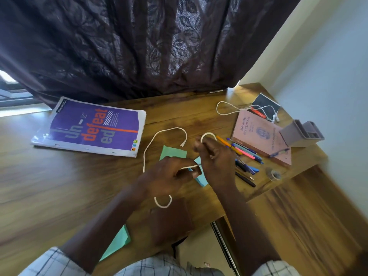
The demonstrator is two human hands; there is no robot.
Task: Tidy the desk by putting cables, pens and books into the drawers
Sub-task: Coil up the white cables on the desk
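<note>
A white braided cable (159, 134) runs in loops over the wooden desk (59, 186). My left hand (171, 174) pinches one stretch of it. My right hand (215, 156) holds a small loop of the same cable just above the desk. A purple notebook (93, 128) lies at the back left. A pink book (258, 134) lies at the right, with several pens (245, 154) beside it. A second thin white cable (235, 109) lies at the back right.
A grey pen holder (302, 134) stands on the right edge, a tape roll (273, 174) in front of it. Green and blue papers (173, 153) lie under my hands. A brown wallet (171, 220) rests near the front edge. Dark curtain (139, 46) behind.
</note>
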